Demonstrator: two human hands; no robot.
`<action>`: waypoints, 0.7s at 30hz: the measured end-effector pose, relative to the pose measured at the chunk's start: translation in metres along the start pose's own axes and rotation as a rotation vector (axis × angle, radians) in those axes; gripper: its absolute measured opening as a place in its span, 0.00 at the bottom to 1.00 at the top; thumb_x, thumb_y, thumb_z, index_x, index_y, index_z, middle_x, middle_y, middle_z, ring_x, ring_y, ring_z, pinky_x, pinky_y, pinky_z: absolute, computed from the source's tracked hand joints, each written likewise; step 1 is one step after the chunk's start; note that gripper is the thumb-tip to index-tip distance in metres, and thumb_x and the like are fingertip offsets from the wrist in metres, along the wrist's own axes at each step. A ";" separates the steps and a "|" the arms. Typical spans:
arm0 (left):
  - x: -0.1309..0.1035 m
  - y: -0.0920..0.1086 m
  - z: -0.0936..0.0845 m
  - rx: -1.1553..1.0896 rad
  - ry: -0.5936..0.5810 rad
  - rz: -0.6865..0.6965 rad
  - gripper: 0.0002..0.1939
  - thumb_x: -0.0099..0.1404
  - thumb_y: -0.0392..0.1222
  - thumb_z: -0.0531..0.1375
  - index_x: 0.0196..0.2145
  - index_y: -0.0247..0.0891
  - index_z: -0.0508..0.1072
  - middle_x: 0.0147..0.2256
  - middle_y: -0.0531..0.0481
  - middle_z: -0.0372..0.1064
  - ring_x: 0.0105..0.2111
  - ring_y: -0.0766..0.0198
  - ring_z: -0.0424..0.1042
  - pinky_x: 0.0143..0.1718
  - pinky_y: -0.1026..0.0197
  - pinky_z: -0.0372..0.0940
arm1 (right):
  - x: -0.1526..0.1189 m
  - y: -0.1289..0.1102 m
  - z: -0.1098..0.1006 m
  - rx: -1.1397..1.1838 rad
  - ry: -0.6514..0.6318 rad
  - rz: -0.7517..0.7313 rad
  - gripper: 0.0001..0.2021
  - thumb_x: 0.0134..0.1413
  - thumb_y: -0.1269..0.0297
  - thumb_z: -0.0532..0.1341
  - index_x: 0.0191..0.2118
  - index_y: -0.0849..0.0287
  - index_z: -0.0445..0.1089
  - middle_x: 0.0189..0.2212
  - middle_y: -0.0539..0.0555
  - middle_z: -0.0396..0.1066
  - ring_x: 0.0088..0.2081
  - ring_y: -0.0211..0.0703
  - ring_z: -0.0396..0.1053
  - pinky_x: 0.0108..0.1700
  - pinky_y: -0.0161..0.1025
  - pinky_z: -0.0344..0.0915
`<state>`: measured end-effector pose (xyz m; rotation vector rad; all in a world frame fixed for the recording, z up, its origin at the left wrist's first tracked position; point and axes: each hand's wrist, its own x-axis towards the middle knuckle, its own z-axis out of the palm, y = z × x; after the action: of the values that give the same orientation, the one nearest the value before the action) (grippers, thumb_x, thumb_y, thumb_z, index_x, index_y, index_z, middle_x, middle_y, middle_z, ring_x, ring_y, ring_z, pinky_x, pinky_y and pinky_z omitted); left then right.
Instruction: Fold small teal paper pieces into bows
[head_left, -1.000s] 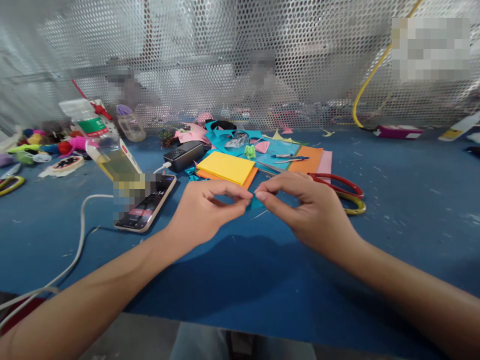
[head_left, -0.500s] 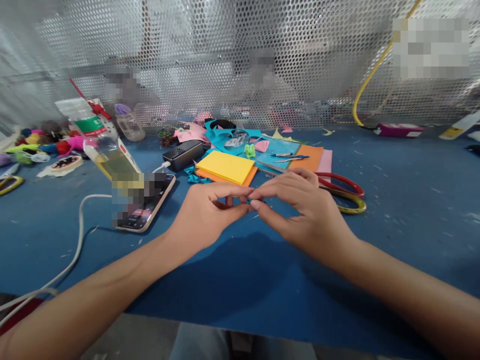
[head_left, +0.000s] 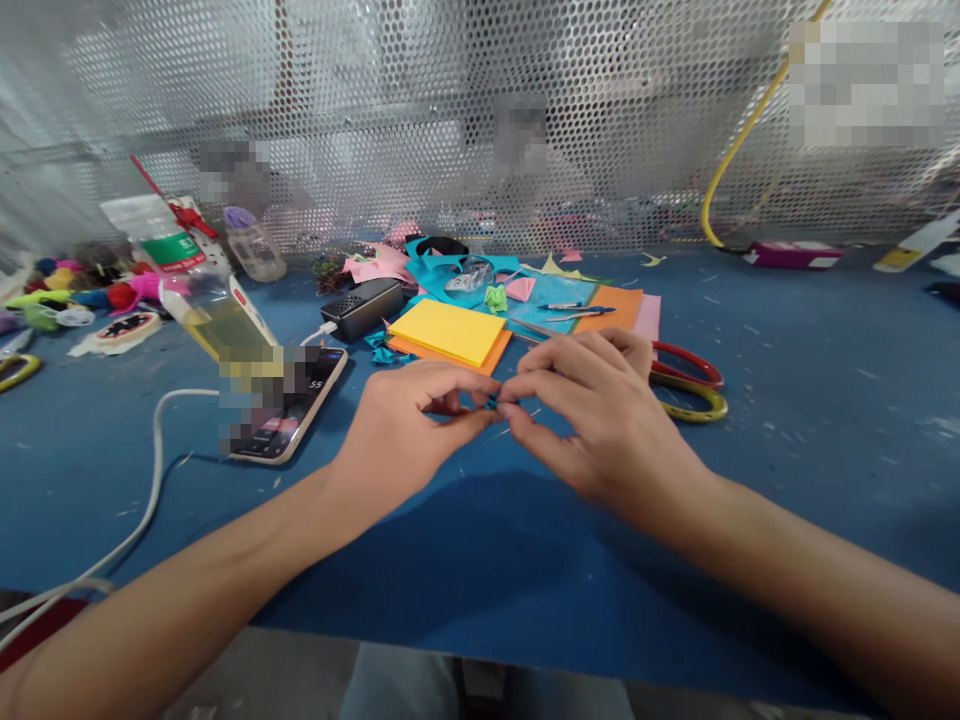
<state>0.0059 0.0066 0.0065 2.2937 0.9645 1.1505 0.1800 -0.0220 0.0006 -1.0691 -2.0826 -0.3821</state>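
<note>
Between my fingertips, near the middle of the head view, is a small blue-teal piece [head_left: 493,402], mostly hidden by the fingers; it looks like paper. My left hand [head_left: 412,420] pinches it from the left with thumb and forefinger. From the right, my right hand [head_left: 600,410] pinches it too, the fingertips of both hands nearly touching. Just beyond my hands lie yellow sheets [head_left: 450,331] over orange ones. Behind my right hand are scissors [head_left: 688,365] with red and yellow handles.
A phone [head_left: 315,398] and a tilted bottle [head_left: 232,320] stand left, with a white cable [head_left: 158,440]. Behind are a black device [head_left: 365,308], paper scraps [head_left: 379,263], orange paper [head_left: 611,308], and pens [head_left: 577,309]. A purple box [head_left: 793,254] lies back right on the blue table [head_left: 810,440].
The fingers of my right hand have shifted slightly and rise a little higher over the scissors. A bit more of the blue-teal piece shows at my left fingertips. The view has moved slightly.
</note>
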 end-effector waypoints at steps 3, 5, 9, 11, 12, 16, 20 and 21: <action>0.000 0.000 0.001 -0.011 0.002 -0.007 0.07 0.53 0.32 0.63 0.32 0.39 0.77 0.30 0.53 0.76 0.27 0.68 0.73 0.29 0.67 0.69 | -0.001 -0.001 0.001 -0.022 0.005 -0.032 0.04 0.55 0.68 0.57 0.31 0.57 0.68 0.29 0.52 0.69 0.35 0.45 0.66 0.44 0.50 0.54; 0.000 0.000 0.002 -0.030 0.040 0.027 0.06 0.54 0.32 0.63 0.30 0.40 0.77 0.30 0.53 0.76 0.28 0.66 0.74 0.30 0.65 0.70 | -0.001 -0.001 0.000 -0.014 0.028 -0.025 0.03 0.55 0.67 0.57 0.31 0.56 0.67 0.29 0.52 0.69 0.35 0.45 0.66 0.45 0.51 0.54; 0.000 -0.001 0.000 -0.075 0.185 0.172 0.05 0.54 0.34 0.64 0.28 0.44 0.77 0.27 0.54 0.76 0.30 0.63 0.74 0.35 0.60 0.70 | -0.001 0.002 -0.006 0.263 0.132 0.088 0.04 0.54 0.68 0.55 0.34 0.53 0.66 0.33 0.53 0.68 0.37 0.46 0.67 0.43 0.48 0.61; 0.000 0.000 -0.002 -0.105 0.245 0.244 0.06 0.53 0.34 0.65 0.28 0.45 0.77 0.26 0.55 0.76 0.29 0.63 0.74 0.35 0.58 0.69 | -0.002 0.003 -0.008 0.447 0.186 0.136 0.06 0.55 0.70 0.54 0.37 0.53 0.65 0.34 0.54 0.68 0.39 0.46 0.66 0.41 0.46 0.63; 0.000 0.000 -0.003 -0.119 0.263 0.273 0.08 0.53 0.33 0.65 0.29 0.46 0.77 0.26 0.56 0.76 0.29 0.63 0.74 0.34 0.58 0.69 | -0.002 0.003 -0.008 0.522 0.198 0.154 0.07 0.55 0.70 0.54 0.38 0.54 0.65 0.34 0.54 0.68 0.40 0.46 0.66 0.41 0.45 0.64; -0.002 0.002 -0.008 -0.140 0.284 0.319 0.14 0.52 0.29 0.65 0.32 0.48 0.76 0.27 0.57 0.76 0.29 0.64 0.74 0.33 0.60 0.68 | -0.002 0.002 -0.004 0.873 0.036 0.301 0.06 0.57 0.65 0.55 0.40 0.55 0.66 0.36 0.52 0.70 0.38 0.40 0.69 0.41 0.39 0.68; -0.004 0.004 -0.010 -0.140 0.278 0.357 0.14 0.53 0.29 0.64 0.33 0.48 0.76 0.29 0.56 0.76 0.30 0.64 0.74 0.33 0.59 0.68 | -0.001 0.000 0.002 1.273 -0.182 0.465 0.15 0.54 0.53 0.57 0.44 0.55 0.67 0.41 0.54 0.71 0.39 0.42 0.70 0.42 0.41 0.69; -0.004 0.005 -0.011 -0.117 0.259 0.375 0.12 0.54 0.30 0.64 0.31 0.48 0.76 0.29 0.56 0.76 0.30 0.64 0.74 0.33 0.59 0.67 | 0.000 0.000 0.003 1.330 -0.204 0.496 0.17 0.53 0.52 0.58 0.45 0.55 0.67 0.42 0.54 0.71 0.40 0.42 0.70 0.42 0.41 0.69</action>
<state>-0.0025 0.0009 0.0139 2.3292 0.5396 1.6427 0.1783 -0.0202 -0.0018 -0.6908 -1.5616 1.2303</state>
